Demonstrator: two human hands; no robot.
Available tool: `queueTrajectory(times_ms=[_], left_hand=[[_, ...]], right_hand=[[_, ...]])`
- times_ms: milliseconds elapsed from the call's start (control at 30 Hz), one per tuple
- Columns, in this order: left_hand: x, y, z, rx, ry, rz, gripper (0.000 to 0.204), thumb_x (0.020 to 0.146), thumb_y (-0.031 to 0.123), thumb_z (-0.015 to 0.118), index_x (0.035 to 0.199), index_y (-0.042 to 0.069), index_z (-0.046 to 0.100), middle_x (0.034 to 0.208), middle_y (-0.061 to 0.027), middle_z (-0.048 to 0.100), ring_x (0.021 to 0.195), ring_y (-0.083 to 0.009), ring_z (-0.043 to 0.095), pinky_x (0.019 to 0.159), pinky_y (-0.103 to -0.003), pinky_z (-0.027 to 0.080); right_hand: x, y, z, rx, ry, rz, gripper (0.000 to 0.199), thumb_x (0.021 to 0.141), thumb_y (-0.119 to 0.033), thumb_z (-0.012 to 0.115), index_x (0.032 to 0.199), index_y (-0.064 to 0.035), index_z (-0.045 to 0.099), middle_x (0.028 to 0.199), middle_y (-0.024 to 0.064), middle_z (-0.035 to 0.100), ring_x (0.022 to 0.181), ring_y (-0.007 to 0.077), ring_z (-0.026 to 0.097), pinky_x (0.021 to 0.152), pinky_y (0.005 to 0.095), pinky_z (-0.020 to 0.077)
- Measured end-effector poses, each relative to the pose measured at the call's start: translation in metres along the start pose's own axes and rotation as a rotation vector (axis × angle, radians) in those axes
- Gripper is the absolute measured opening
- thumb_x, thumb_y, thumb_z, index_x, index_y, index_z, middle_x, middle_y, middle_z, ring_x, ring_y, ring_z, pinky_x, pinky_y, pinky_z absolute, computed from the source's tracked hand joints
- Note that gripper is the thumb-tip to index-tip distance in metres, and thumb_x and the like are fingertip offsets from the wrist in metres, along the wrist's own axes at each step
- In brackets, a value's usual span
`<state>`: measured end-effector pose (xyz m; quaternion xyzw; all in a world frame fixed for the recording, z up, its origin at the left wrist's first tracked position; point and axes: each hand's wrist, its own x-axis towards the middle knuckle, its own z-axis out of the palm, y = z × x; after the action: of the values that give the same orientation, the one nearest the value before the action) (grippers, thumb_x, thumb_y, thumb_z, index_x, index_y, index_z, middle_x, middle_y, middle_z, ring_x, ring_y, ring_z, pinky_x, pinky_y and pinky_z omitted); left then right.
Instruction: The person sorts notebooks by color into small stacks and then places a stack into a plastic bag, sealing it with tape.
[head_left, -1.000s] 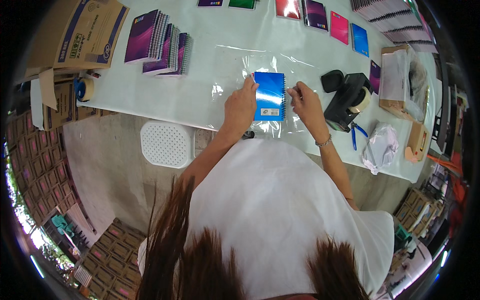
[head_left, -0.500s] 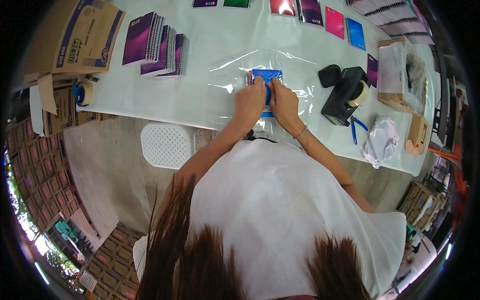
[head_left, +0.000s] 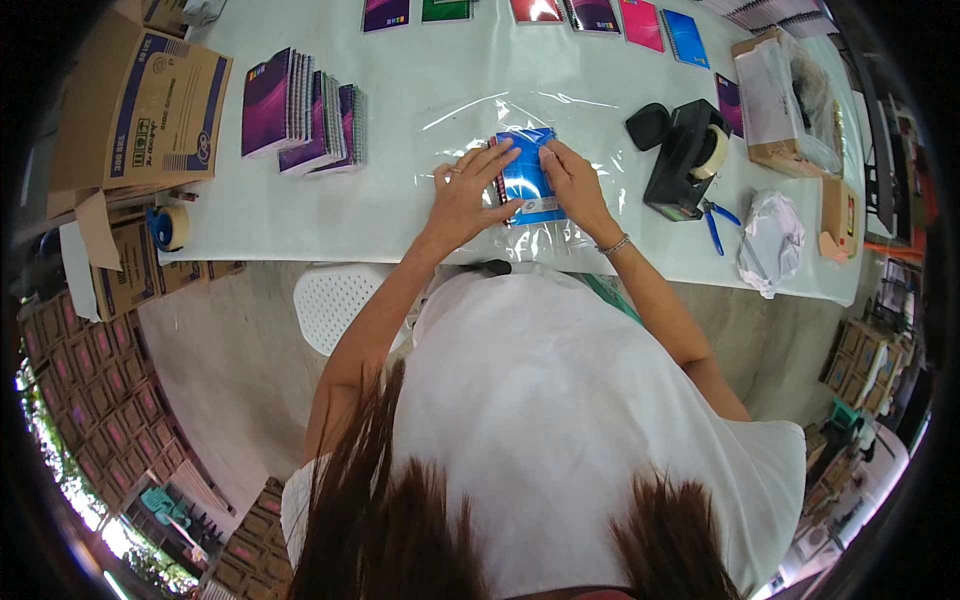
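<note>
Fingers of both hands lie spread and pressed flat on a blue spiral notebook (head_left: 528,176) wrapped in a clear plastic sheet (head_left: 520,130); neither hand closes around anything. On the notebook's left side, the left hand (head_left: 463,190) rests with its fingers fanned apart, their tips reaching onto the blue cover. From the right, the right hand (head_left: 568,172) presses down along the cover's right edge, fingers slightly parted, and a thin bracelet (head_left: 615,245) circles that wrist. Notebook and plastic lie on the near part of a pale green table (head_left: 300,210), close to its front edge and directly before the person. Under the table's near edge, to the left, stands a white perforated stool (head_left: 335,300).

To the right of the notebook sits a black tape dispenser (head_left: 685,160) with a roll of tape, a small black object just beside it. Blue-handled pliers (head_left: 715,222) and a crumpled white bag (head_left: 770,240) lie further right. Left of the hands, well apart, stand stacks of purple notebooks (head_left: 300,110). At the table's left end is a large cardboard box (head_left: 140,100), with a blue-cored tape roll (head_left: 168,226) below it. Along the far edge lies a row of coloured notebooks (head_left: 640,22), and an open carton (head_left: 785,100) sits at the far right.
</note>
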<state>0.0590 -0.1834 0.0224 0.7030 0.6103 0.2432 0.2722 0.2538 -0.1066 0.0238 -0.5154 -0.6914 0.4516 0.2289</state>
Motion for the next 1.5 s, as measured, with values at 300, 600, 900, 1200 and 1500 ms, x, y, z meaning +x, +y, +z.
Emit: queueTrajectory(times_ms=[300,600,900,1200,1500], left_hand=[[0.009,-0.008,0.016,0.094,-0.032,0.042,0.082,0.080,0.056,0.073,0.150,0.025,0.043,0.159,0.0045,0.034,0.146,-0.0347,0.029,0.113,-0.069,0.021],[0.015,-0.011,0.024,0.065,-0.040,0.068,0.084,0.079,0.054,0.075,0.149,0.021,0.042,0.160,0.0028,0.032,0.147,-0.0398,0.027,0.110,-0.073,0.021],[0.012,-0.008,0.015,0.035,-0.081,0.015,0.089,0.080,0.058,0.075,0.152,0.022,0.038,0.161,-0.0029,0.032,0.150,-0.0378,0.021,0.114,-0.070,0.013],[0.002,-0.001,0.019,-0.161,0.219,0.012,0.066,0.079,0.053,0.077,0.138,0.029,0.058,0.166,-0.0103,0.017,0.152,-0.0414,0.007,0.114,-0.072,0.003],[0.002,-0.007,0.007,0.006,0.125,-0.162,0.049,0.074,0.055,0.080,0.120,0.040,0.072,0.166,-0.0141,0.011,0.152,-0.0442,-0.001,0.113,-0.074,0.002]], right_hand=[[-0.001,-0.005,0.008,0.044,0.027,0.083,0.037,0.101,-0.033,0.048,0.088,0.0005,0.055,0.076,0.0209,0.060,0.068,0.0369,0.057,0.063,0.0425,0.0426],[0.004,-0.025,0.015,-0.306,0.035,0.092,0.034,0.100,-0.033,0.044,0.091,-0.0059,0.062,0.075,0.0192,0.065,0.076,0.0426,0.064,0.069,0.0501,0.0481],[0.012,-0.006,-0.037,-0.495,-0.386,-0.311,0.035,0.083,-0.023,0.061,0.118,-0.0157,0.061,0.140,0.0146,0.047,0.117,0.0385,0.050,0.100,0.0483,0.0415],[-0.006,-0.003,-0.015,-0.540,-0.179,-0.310,0.066,0.075,-0.036,0.079,0.136,-0.0258,0.054,0.144,0.0121,0.045,0.115,0.0422,0.050,0.099,0.0487,0.0427],[-0.034,0.017,-0.050,-0.615,0.683,-0.290,0.043,0.083,-0.023,0.074,0.124,-0.0122,0.064,0.125,0.0143,0.059,0.118,0.0342,0.049,0.100,0.0490,0.0368]])
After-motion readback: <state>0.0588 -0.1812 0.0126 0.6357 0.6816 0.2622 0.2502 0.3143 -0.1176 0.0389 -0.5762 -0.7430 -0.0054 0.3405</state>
